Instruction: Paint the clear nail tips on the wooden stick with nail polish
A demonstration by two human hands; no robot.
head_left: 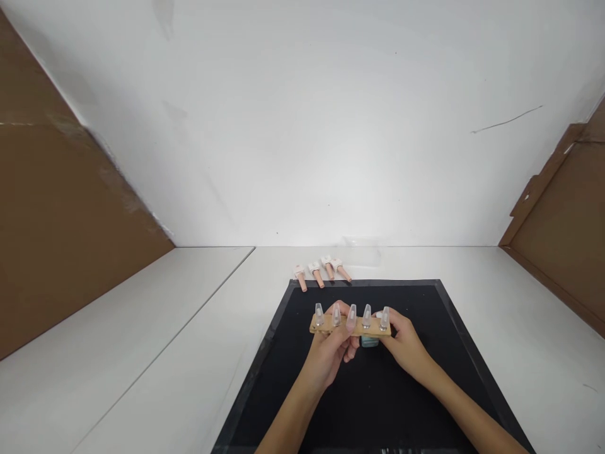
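Note:
My left hand (pixel 331 353) is closed around the middle of a narrow wooden nail display strip (pixel 327 324), its thumb in front and fingers behind. Several clear false nail tips (pixel 367 315) stand upright in a row along the strip. At the strip's right end is my right hand (pixel 404 340), curled, with fingertips above and below the edge. A small teal block-like object (pixel 370 341) shows just under the strip, beside the right fingers; the strip hides most of it, and I cannot tell whether the right hand touches it.
Several small bottles with whitish bodies and pink caps (pixel 316 275) lie at the back edge of the black mat (pixel 378 403). The mat lies on a white table (pixel 189 353) before a white wall. Brown cardboard panels (pixel 61 189) stand at both sides.

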